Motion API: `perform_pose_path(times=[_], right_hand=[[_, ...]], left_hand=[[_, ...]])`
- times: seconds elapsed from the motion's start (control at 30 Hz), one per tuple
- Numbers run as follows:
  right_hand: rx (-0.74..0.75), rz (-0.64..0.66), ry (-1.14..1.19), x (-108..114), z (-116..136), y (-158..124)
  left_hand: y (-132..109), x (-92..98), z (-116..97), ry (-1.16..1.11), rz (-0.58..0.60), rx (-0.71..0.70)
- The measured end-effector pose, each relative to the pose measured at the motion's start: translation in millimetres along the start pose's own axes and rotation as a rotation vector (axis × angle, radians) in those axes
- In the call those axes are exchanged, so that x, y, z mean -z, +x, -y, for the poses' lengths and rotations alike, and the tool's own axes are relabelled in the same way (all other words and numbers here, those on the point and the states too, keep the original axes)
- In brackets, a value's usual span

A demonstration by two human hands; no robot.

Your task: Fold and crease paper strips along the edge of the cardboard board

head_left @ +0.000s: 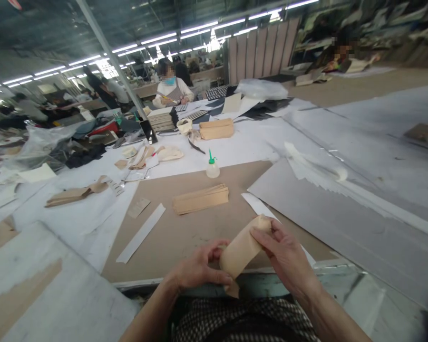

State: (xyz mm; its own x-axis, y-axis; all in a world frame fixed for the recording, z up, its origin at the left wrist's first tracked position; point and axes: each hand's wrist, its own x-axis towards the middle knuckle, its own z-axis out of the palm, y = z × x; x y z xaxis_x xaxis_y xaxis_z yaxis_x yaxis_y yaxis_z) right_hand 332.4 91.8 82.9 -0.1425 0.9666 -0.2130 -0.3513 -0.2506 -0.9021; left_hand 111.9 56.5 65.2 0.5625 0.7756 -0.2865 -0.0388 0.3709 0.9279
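Note:
A tan strip of soft material (239, 251), curved into a loop, is held between both hands just above the near table edge. My left hand (199, 268) pinches its lower end with the fingers curled. At the strip's upper end, my right hand (287, 256) grips it with thumb and fingers. Ahead on the brown board (185, 237) lies a stack of similar tan strips (200, 198). A small glue bottle with a green nozzle (212, 166) stands behind that stack.
A white paper strip (141, 232) and a small tan tag (139, 207) lie left on the board. A grey card sheet (306, 190) lies to the right. Folded tan pieces (216, 128), bundles and plastic bags clutter the far table. A seated person (171, 88) works at the far end.

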Motion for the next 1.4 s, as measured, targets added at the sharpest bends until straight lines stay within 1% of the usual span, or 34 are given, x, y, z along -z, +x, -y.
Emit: perform_pose_path(times=[0.1, 0.17, 0.23, 0.3, 0.37, 0.4, 0.47, 0.53, 0.57, 0.6, 0.63, 0.67, 0.7, 0.77, 0.8, 0.83, 0.9, 0.97, 1.03, 1.1, 1.17, 1.27, 1.33, 1.4], right_hand=[[0.021, -0.110, -0.127, 13.6, -2.9, 2.2], [0.028, -0.158, -0.279, 24.1, -16.0, 3.5], [0.069, -0.162, -0.415, 34.5, -37.0, 5.7], [0.146, -0.139, -0.588, 44.6, -60.7, 8.3], [0.241, -0.102, -0.876, 52.9, -79.5, 10.0], [0.300, -0.083, -1.023, 55.5, -85.2, 10.0], [0.485, -0.066, -1.272, 56.0, -87.3, 8.1], [0.711, -0.088, -1.442, 48.3, -79.4, 4.5], [0.817, -0.089, -1.487, 41.3, -73.8, 2.5], [0.901, -0.054, -1.506, 32.4, -68.6, 0.5], [0.962, 0.021, -1.495, 21.9, -64.8, -1.2], [0.997, 0.140, -1.458, 10.3, -63.0, -2.6], [1.001, 0.278, -1.413, -1.9, -63.7, -3.4], [0.949, 0.522, -1.329, -25.6, -72.1, -3.3], [0.920, 0.611, -1.299, -35.9, -78.8, -2.2], [0.894, 0.662, -1.285, -44.7, -86.3, -0.7], [0.846, 0.705, -1.287, -56.7, -100.6, 2.9], [0.799, 0.697, -1.322, -61.9, -110.7, 5.4], [0.777, 0.683, -1.354, -63.0, -115.4, 6.2], [0.781, 0.685, -1.377, -63.6, -115.8, 5.8], [0.790, 0.695, -1.401, -66.0, -113.9, 5.1], [0.818, 0.706, -1.404, -73.2, -110.1, 5.0], [0.848, 0.748, -1.364, -78.1, -108.4, 5.7], [0.871, 0.810, -1.320, -81.1, -108.1, 6.7]], left_hand=[[-24.6, 28.4, 4.7, 0.082, -0.153, 0.055], [-41.3, 47.9, 6.8, 0.159, -0.254, 0.063], [-52.9, 62.3, 9.5, 0.197, -0.340, 0.059], [-58.4, 71.0, 14.3, 0.193, -0.410, 0.061], [-59.8, 76.1, 21.1, 0.169, -0.446, 0.081], [-60.0, 78.1, 24.8, 0.158, -0.456, 0.093], [-60.1, 81.9, 31.1, 0.153, -0.472, 0.106], [-59.8, 85.4, 34.8, 0.155, -0.489, 0.110], [-59.2, 87.0, 35.7, 0.155, -0.490, 0.113], [-58.2, 88.2, 36.0, 0.156, -0.486, 0.117], [-56.8, 89.1, 35.9, 0.160, -0.477, 0.121], [-55.2, 89.7, 35.5, 0.166, -0.467, 0.124], [-53.5, 90.2, 35.0, 0.176, -0.457, 0.126], [-51.7, 91.4, 33.5, 0.200, -0.440, 0.124], [-52.2, 92.6, 32.5, 0.213, -0.433, 0.123], [-54.0, 94.4, 31.2, 0.223, -0.425, 0.122], [-61.6, 99.3, 27.6, 0.224, -0.414, 0.126], [-72.9, 104.1, 23.0, 0.213, -0.428, 0.137], [-83.7, 105.4, 18.8, 0.243, -0.482, 0.153], [-90.1, 100.7, 17.0, 0.340, -0.545, 0.171], [-90.6, 91.4, 18.6, 0.470, -0.592, 0.180], [-84.3, 77.1, 25.8, 0.680, -0.635, 0.188], [-80.2, 72.5, 31.4, 0.804, -0.649, 0.191], [-78.4, 72.8, 35.6, 0.893, -0.645, 0.190]])
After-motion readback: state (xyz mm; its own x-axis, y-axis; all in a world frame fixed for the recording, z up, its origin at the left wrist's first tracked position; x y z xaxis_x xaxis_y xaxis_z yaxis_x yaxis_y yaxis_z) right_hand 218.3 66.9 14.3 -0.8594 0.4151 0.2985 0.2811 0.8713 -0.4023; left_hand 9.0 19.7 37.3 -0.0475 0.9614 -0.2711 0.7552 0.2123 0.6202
